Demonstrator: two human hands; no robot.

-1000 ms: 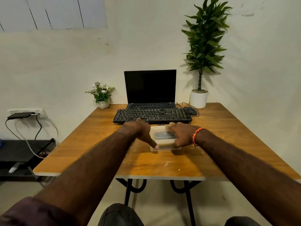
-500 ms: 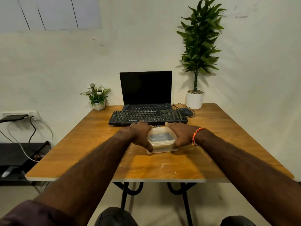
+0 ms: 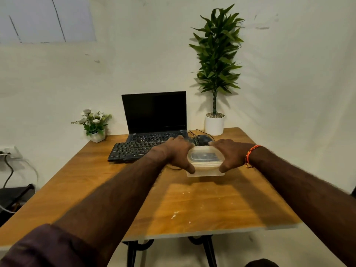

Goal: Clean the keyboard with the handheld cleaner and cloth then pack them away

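A translucent lidded plastic box [image 3: 205, 163] stands on the wooden table [image 3: 192, 205] in front of the black keyboard [image 3: 133, 150]. Something dark shows through its lid; I cannot tell what it is. My left hand [image 3: 178, 154] grips the box's left side, thumb on the near corner. My right hand [image 3: 230, 155] grips the right side, thumb on the near right corner. The keyboard lies in front of an open black laptop [image 3: 155, 116], its right end hidden behind my left hand.
A dark mouse [image 3: 205, 140] with a cable sits behind the box. A tall plant in a white pot [image 3: 214, 124] stands at the back right, a small flower pot [image 3: 97, 135] at the back left. Cables and a socket hang at the left wall.
My view has turned to the left, so the table sits further right in frame. Both hands keep their hold on the box, which seems shifted a little rightwards along the keyboard.
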